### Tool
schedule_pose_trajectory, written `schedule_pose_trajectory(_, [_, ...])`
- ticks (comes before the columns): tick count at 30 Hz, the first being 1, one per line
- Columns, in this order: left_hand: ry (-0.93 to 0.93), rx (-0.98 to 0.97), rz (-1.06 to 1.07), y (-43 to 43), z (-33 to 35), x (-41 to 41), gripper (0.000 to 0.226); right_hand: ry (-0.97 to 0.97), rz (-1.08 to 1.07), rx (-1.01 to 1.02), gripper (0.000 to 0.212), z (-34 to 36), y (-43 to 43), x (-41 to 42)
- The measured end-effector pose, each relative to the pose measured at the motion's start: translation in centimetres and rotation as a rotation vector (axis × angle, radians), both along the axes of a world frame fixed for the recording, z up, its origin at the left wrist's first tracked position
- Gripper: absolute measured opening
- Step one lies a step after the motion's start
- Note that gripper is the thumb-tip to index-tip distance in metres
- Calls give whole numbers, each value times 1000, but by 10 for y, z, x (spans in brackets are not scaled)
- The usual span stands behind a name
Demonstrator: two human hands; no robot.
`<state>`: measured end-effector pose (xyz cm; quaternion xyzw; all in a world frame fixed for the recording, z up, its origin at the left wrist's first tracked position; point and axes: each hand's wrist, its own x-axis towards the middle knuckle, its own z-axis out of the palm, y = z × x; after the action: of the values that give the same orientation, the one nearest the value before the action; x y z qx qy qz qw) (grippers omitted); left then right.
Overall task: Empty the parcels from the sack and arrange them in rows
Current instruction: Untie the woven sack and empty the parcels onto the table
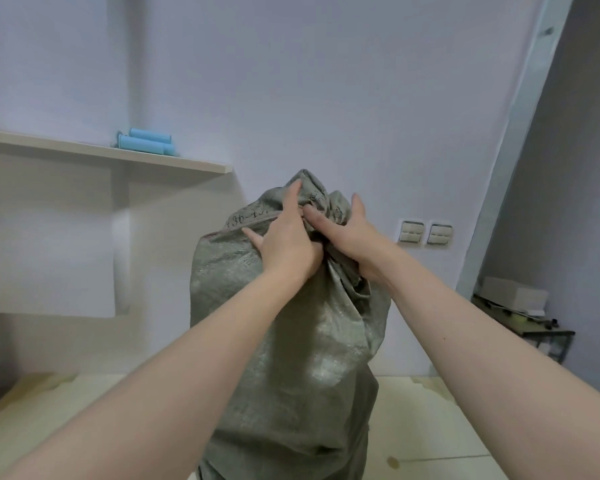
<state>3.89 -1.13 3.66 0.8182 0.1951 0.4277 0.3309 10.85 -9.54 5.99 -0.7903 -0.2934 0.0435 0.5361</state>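
Left hand and right hand both clutch the bunched neck of the sack, which stands upright on the floor. We see no parcels yet. We should tease the folds apart evenly, steadying the sack so it does not topple.

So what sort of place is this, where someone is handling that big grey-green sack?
Probably a plain back room or storeroom: a bare wall with two switch plates, a wall shelf holding blue rolls, and a low table cluttered with boxes.
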Motion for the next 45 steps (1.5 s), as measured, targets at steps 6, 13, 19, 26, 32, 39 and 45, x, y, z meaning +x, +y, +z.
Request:
schedule_pose_trajectory(6, [166, 150, -165, 22, -15, 0, 107, -174, -133, -128, 88, -14, 12, 22])
schedule_pose_trajectory(13, [449, -41, 90, 62, -33, -14, 113, -268, -212, -13, 45, -22, 10, 21])
schedule_pose_trajectory(19, [180, -225, 55, 41, -31, 0, 30, -504, -262, 66, 40, -25, 16, 10])
schedule_pose_trajectory(26, [-512, -33, 24, 38, 41, -2, 11, -787, -202, 378, 37, 56, 22, 6])
schedule_pose_trajectory(32, [-151, 32, 10, 57, 43, 9, 13, -625, -230, 108, 33, 45, 16, 30])
schedule_pose_trajectory(39, [-21, 45, 17, 59, 3, 18, 11, -564, -211, 1, 32, -3, 15, 52])
schedule_pose_trajectory(45, [99, 62, -9, 65, 8, 18, 108, -753, -95, 18, 33, -4, -3, 57])
